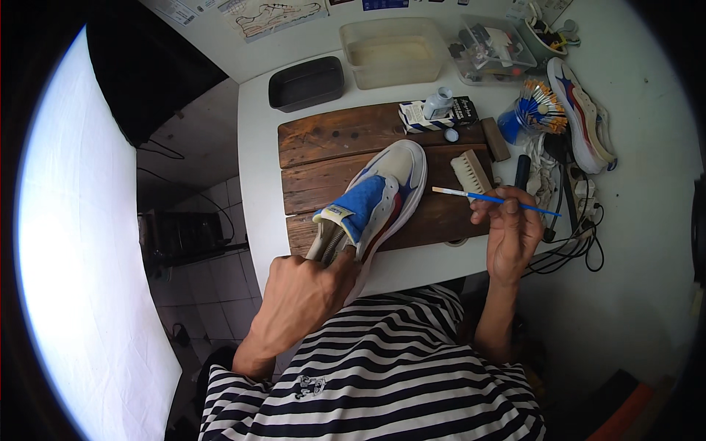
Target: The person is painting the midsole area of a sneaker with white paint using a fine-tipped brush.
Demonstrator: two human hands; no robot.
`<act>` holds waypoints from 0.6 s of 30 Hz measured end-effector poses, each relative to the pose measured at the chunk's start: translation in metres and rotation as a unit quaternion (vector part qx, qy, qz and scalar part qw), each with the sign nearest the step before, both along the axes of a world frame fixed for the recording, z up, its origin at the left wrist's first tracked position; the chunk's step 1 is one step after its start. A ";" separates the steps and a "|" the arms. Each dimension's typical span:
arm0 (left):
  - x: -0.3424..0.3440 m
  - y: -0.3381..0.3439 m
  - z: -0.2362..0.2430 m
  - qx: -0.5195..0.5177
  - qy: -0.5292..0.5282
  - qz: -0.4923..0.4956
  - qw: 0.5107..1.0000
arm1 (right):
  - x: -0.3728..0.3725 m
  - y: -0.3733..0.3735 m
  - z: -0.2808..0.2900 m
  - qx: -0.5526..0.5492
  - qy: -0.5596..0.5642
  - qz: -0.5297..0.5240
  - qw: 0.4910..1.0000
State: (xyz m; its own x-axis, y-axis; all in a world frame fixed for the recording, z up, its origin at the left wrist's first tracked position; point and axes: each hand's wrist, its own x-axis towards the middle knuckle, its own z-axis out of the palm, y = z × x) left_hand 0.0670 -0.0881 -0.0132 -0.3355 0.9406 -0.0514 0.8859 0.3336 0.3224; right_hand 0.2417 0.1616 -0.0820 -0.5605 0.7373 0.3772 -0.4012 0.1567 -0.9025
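My left hand point(305, 294) is closed around the heel end of a sneaker point(390, 165), which has a white and cream upper, a blue tongue and red and blue side trim. A shoe tree point(329, 241) with a metal spring sits inside its opening. The toe points away from me over a dark wooden board point(316, 187). In my right hand point(512, 231) a thin blue paintbrush point(496, 200) is pinched between thumb and fingers. Its pale tip points left toward the sneaker's side, apart from it. Below the brush tip nothing is touched.
A wooden shoe brush point(471, 173) lies right of the sneaker. Behind stand a small bottle point(439, 104) on a box point(412, 121), a cap point(451, 135), a black tub point(305, 83) and a clear bin point(393, 55). At right are a brush cup point(526, 114), a second sneaker point(581, 117) and cables point(588, 242).
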 end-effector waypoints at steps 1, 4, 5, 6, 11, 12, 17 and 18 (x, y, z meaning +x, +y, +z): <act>0.004 0.000 -0.003 -0.016 0.016 -0.031 0.999 | -0.003 0.000 -0.004 -0.032 0.022 0.006 0.999; 0.014 -0.001 -0.009 -0.072 0.058 -0.089 0.992 | -0.011 -0.001 -0.010 -0.060 0.039 0.017 0.997; 0.013 0.000 -0.009 -0.070 0.058 -0.090 0.992 | -0.012 -0.002 -0.012 -0.058 0.039 0.015 0.997; 0.011 0.001 -0.008 -0.043 0.044 -0.083 0.995 | -0.013 -0.002 -0.015 -0.070 0.035 0.011 0.997; -0.009 -0.009 0.010 -0.011 -0.032 -0.094 0.995 | -0.020 -0.007 -0.020 -0.086 0.018 -0.009 0.996; -0.018 -0.010 0.008 0.098 -0.078 -0.057 0.991 | -0.022 -0.006 -0.022 -0.082 0.016 -0.013 0.996; -0.066 -0.003 -0.023 0.188 -0.273 0.193 0.924 | -0.049 -0.012 -0.032 -0.125 0.035 -0.006 0.992; -0.073 -0.004 -0.038 0.190 -0.269 0.197 0.923 | -0.057 -0.015 -0.038 -0.149 0.047 -0.003 0.988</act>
State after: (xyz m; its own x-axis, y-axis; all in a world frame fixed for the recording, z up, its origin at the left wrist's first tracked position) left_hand -0.0057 -0.0919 -0.0512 -0.6779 0.7352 -0.0014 0.3974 0.3680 0.8406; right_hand 0.1843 0.1465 -0.1197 -0.5282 0.8269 0.1931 -0.4858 -0.1077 -0.8674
